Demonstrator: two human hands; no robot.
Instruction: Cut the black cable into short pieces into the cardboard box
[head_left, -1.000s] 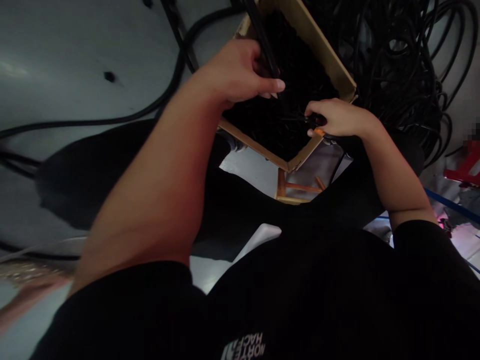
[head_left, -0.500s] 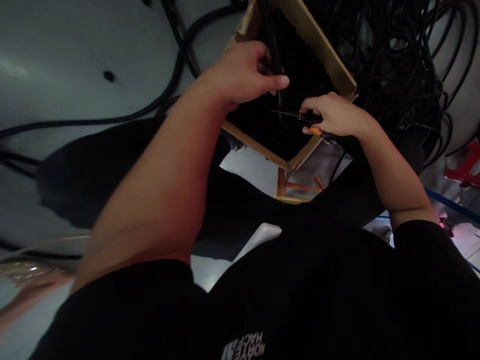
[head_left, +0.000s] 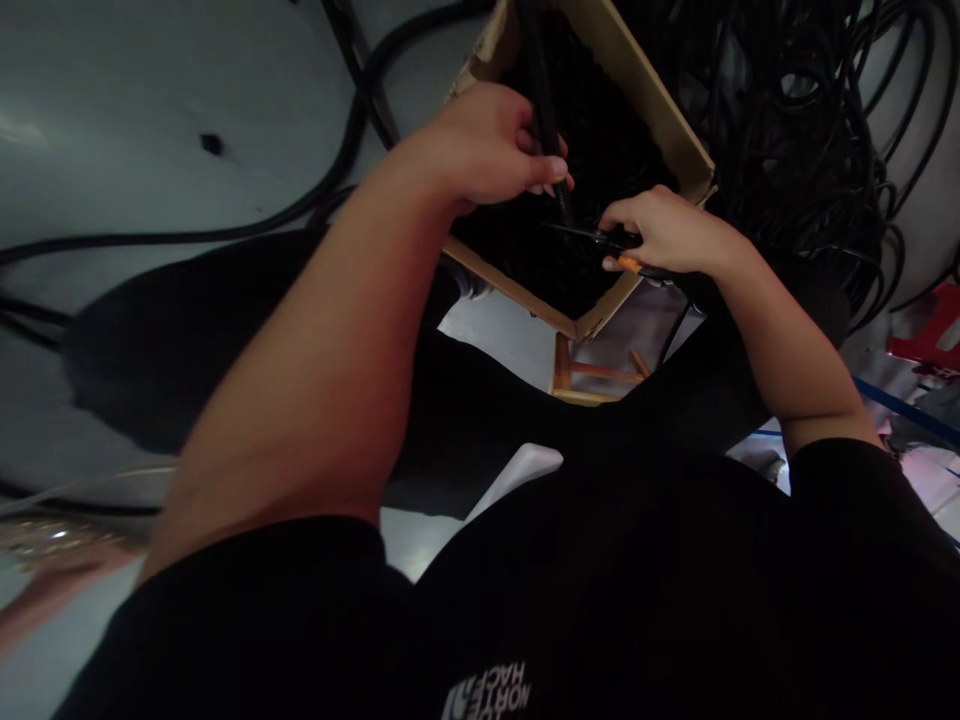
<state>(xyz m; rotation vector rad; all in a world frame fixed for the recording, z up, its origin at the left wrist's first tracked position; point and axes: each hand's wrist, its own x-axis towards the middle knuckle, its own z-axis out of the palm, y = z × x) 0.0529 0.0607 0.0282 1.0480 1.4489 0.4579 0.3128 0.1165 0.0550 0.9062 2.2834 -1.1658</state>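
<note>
Head view: grasping a black tube (head_left: 542,85) between thumb and fingers of the left hand (head_left: 495,145), just past twelve o'clock, over a cardboard box (head_left: 646,80) at one o'clock with dark pieces (head_left: 615,140) inside. At two o'clock, holding scissors (head_left: 602,238) in curled fingers of the right hand (head_left: 667,228), blades toward nine o'clock by the tube's lower end; cannot tell whether touching. Farther out at two o'clock, a tangle of black hoses (head_left: 795,180).

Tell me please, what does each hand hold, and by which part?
Left hand: a black tube, near its visible lower end. Right hand: scissors-like cutter, by its orange-and-black handles.
</note>
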